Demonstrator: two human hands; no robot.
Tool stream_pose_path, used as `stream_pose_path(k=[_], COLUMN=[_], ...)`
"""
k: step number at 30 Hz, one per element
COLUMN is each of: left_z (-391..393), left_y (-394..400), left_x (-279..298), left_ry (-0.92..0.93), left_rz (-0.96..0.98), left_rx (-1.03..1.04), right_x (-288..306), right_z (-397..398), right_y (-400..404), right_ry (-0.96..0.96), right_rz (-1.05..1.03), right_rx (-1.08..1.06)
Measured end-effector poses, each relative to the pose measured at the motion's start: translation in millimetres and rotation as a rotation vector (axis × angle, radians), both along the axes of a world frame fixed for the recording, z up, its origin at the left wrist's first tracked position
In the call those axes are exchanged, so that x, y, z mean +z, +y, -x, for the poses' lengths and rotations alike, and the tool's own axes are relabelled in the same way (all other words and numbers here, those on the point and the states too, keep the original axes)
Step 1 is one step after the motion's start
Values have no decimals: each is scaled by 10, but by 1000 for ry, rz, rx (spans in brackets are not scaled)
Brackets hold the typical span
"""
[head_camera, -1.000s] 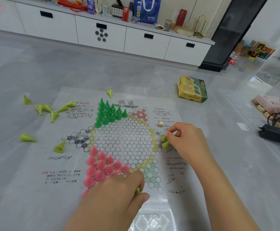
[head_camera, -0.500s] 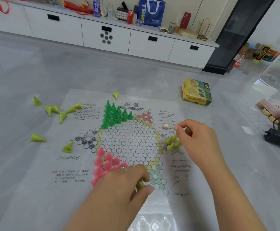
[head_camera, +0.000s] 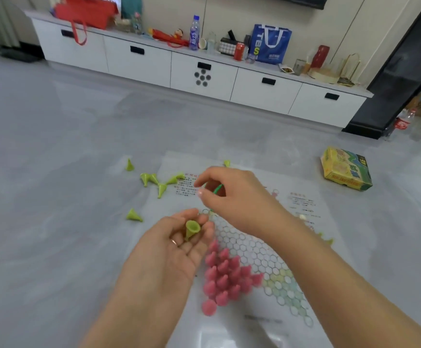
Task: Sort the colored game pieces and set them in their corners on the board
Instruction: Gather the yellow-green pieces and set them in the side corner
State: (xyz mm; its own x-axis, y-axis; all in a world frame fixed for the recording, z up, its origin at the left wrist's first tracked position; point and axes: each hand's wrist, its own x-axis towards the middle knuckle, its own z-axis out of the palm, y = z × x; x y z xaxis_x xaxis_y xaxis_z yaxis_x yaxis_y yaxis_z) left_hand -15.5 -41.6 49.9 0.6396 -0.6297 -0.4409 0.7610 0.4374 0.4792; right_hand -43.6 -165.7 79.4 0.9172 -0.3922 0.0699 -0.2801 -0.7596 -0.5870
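Our left hand (head_camera: 177, 249), palm up at frame centre, cradles a lime piece (head_camera: 191, 229) on relaxed fingers. Just above, our right hand (head_camera: 232, 197) pinches a green piece (head_camera: 215, 190).

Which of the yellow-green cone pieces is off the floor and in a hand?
The yellow-green cone lying in the upturned left hand, open end up. The others lie on the floor or sheet.

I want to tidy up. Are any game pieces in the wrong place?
Yes. Several yellow-green cones lie tipped over on the floor, left of the board, not in a corner like the pink cones.
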Motion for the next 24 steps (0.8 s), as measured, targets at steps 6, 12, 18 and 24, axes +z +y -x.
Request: stream_pose_path(k=[6, 12, 18, 24], left_z=[-130, -225, -167, -206], left_y=[149, 208, 243, 263], left_x=[39, 60, 65, 49], left_ry=[112, 83, 125, 128], left_rz=[59, 3, 1, 20], left_rx=[95, 154, 52, 74], right_x=[-255, -561, -729, -780], right_z=[-846, -1107, -1155, -1180], right_y=[-76, -35, 74, 83], right_ry=[253, 417, 256, 205], right_rz=[208, 376, 642, 686], right_rx=[111, 107, 165, 195])
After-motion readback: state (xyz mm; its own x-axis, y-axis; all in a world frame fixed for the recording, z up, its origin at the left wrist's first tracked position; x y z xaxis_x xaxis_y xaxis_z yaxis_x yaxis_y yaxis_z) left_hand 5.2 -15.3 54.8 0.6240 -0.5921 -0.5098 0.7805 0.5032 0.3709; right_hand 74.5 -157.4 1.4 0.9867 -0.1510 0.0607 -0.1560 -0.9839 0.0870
